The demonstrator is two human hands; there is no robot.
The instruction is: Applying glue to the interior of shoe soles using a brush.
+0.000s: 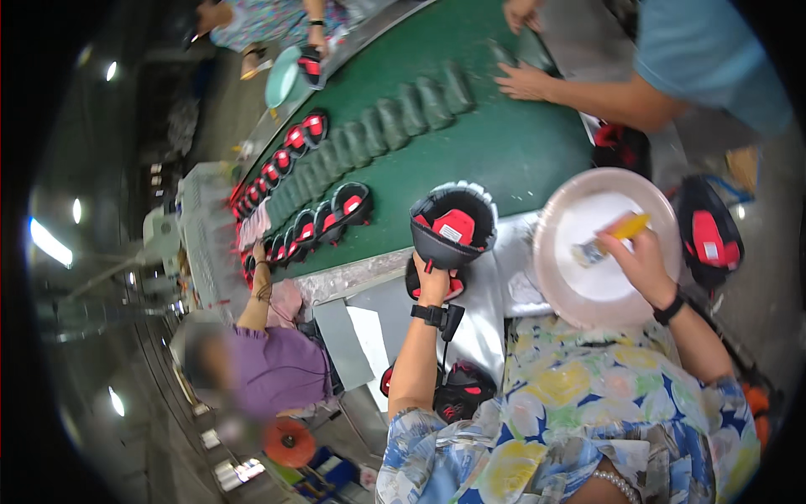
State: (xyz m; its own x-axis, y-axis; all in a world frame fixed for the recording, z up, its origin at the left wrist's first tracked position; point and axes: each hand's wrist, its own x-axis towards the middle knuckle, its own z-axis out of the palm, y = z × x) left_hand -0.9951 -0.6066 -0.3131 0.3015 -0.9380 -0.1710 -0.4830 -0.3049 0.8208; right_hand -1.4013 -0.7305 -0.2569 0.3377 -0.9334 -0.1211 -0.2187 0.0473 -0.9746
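Observation:
My left hand (432, 284) is closed around the underside of a black shoe upper (441, 250) with a red lining, a white label inside and a pale ragged edge. Its opening is turned up toward me. Between the fingers of my right hand (642, 265) is a paintbrush (631, 225) with a yellow handle. The brush's bristles hang over a pale round basin (550, 281) of white liquid; whether they touch the liquid I cannot tell. Partly hidden by my left hand, another black and red upper (453, 290) lies just beneath.
A green conveyor belt (520, 160) carries a row of dark green, foot-shaped pieces (392, 123) and black-red uppers (351, 202) on both sides. A black-red upper (709, 239) sits right of the basin. Co-workers stand at the far right, far left and near left, hands at the belt.

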